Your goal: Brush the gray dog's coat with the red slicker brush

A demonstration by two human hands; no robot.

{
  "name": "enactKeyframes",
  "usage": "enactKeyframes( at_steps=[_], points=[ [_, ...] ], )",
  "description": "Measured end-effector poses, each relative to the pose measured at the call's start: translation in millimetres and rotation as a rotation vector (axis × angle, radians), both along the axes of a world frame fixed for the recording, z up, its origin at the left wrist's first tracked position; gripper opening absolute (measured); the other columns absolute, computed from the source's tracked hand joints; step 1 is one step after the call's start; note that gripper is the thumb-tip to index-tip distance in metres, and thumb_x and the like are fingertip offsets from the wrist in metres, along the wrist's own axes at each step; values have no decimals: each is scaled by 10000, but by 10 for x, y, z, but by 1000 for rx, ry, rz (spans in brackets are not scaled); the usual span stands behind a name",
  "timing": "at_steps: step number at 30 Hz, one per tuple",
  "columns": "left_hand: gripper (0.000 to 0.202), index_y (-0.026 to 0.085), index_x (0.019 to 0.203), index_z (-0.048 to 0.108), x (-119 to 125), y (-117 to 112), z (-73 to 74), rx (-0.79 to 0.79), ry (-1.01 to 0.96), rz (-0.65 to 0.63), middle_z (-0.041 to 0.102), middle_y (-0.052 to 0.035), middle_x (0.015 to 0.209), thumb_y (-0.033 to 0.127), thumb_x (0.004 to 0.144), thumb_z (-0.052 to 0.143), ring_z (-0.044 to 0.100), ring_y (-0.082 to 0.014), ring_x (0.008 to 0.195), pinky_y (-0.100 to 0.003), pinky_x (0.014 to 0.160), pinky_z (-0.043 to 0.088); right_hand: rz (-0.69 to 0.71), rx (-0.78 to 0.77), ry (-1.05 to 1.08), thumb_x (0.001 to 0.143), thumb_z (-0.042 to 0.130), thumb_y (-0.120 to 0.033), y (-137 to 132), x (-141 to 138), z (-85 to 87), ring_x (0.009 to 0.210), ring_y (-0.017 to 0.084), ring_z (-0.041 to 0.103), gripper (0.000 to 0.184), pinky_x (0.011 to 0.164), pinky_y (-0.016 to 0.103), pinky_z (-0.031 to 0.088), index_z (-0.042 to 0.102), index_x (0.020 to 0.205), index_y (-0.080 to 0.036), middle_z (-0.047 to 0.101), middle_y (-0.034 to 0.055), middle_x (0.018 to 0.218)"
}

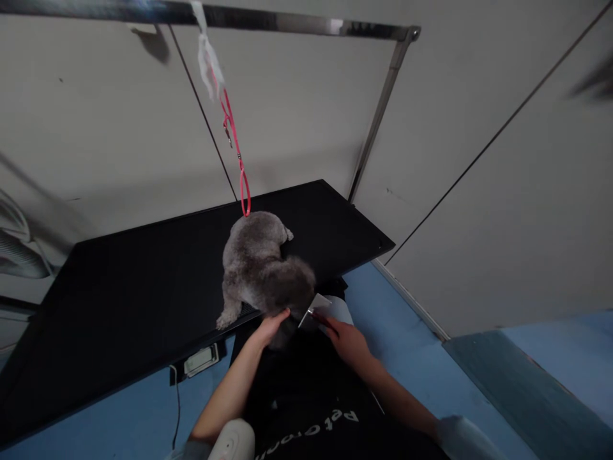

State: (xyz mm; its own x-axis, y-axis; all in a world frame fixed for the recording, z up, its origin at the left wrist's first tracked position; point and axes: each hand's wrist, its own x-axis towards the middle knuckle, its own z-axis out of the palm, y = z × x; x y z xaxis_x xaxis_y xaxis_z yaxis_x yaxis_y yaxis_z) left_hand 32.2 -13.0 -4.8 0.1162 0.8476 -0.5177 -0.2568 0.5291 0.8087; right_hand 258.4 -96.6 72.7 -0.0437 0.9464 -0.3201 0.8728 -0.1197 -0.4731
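A grey-brown dog [253, 249] with a short-clipped coat is on the black grooming table [158, 275], near its front edge. Its fluffier, darker end leans over the edge toward me; whether this is head or rear I cannot make out. My left hand [274, 326] grips the dog low on that side, thumb against the fur and the other fingers hidden. In my right hand [345, 340] is a slicker brush [316, 309], held by its dark red handle. The brush head is right beside the fluffy fur; contact is unclear.
A pink grooming loop [244, 188] hangs from the metal bar [297, 23] down to the dog's back. A white box-like device [201, 361] with a cord is under the table edge. A rounded white device [234, 441] is by my left arm.
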Motion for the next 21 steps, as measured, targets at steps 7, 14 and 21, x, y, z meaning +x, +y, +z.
enactKeyframes(
  at_steps=[7,14,21],
  points=[
    [338,134,964,681,3,-13,14,-144,-69,-21,718,-131,1011,257,664,775,636,-296,1050,-424,964,466,40,98,31,950,346,-350,-4,-119,114,884,213,639,344,750,293,412,626,1121,-248,702,53,968],
    [264,138,952,682,-4,10,100,-93,-139,89,718,-120,1026,113,692,719,630,-265,1065,-350,961,472,-82,-170,-146,921,395,-328,-209,111,-297,811,286,658,337,672,361,437,704,964,-201,714,147,890],
    [137,133,840,690,1,5,141,-311,-85,-81,735,-93,754,241,795,620,695,-285,849,-417,865,521,129,-12,101,954,314,-384,-73,-226,-218,866,188,635,371,745,276,407,635,1069,-239,706,40,964]
  ],
)
